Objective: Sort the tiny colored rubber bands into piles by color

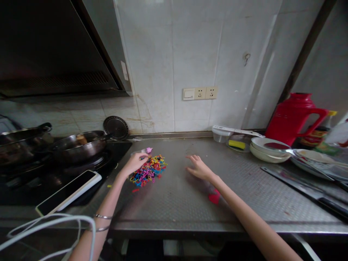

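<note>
A heap of small loops in many colours (149,172), looking like elastic bands, lies on the metal counter (171,206). At its upper left edge is my left hand (134,163), fingers bent and their tips close together; whatever is between them is too small to make out. Just beyond those fingertips sits a small pink piece (148,150) with a clear part beside it. My right hand (199,168) is to the right of the heap, fingers spread, holding nothing. Partly behind my right forearm lies a red-pink flat piece (214,197).
On the left are a stove with pans (78,146) and a phone (67,190) with white cables (62,221). At right stand a red thermos jug (292,117), stacked bowls (268,150), a yellow sponge (236,145) and a long knife (293,185). Sockets (206,93) are on the wall.
</note>
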Demonstrator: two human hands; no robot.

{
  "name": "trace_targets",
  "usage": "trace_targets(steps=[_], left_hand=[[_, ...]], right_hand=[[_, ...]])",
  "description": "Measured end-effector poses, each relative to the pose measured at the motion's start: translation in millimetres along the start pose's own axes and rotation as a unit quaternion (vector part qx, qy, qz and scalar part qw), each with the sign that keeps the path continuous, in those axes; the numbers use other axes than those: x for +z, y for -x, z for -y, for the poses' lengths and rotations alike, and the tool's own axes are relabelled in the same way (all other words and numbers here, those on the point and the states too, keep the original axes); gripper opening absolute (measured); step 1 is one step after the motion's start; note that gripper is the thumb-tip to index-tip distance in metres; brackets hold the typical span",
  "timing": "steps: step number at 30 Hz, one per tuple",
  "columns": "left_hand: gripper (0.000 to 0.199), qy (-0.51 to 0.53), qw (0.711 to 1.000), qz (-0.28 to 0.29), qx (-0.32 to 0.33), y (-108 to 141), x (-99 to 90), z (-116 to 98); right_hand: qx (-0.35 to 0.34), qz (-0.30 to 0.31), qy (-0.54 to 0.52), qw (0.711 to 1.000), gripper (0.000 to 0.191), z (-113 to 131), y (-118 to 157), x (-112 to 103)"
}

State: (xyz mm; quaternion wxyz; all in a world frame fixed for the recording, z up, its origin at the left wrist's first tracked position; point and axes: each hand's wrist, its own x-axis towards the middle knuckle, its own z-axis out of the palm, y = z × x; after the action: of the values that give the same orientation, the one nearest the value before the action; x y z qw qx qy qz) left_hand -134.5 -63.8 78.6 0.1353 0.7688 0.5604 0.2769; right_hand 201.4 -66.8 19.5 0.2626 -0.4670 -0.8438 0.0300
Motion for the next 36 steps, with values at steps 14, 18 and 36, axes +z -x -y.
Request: trace_targets(steps=[14, 18, 36], left_hand=[[0.045, -0.169, 0.982, 0.002, -0.087, 51, 26.0, 86], [0.053, -0.146, 0.985, 0.019, -0.093, 55, 30.7, 80], [0.042, -0.219, 0.974, -0.051, 0.038, 59, 48.5, 56]], right_hand=[[-0.082, 0.106, -0.07, 0.988, 0.078, 90, -93, 94], [-0.028, 0.131, -0.069, 0.989, 0.077, 94, -114, 108], [-0.142, 0.05, -0.003, 0.989, 0.049, 122, -107, 124]])
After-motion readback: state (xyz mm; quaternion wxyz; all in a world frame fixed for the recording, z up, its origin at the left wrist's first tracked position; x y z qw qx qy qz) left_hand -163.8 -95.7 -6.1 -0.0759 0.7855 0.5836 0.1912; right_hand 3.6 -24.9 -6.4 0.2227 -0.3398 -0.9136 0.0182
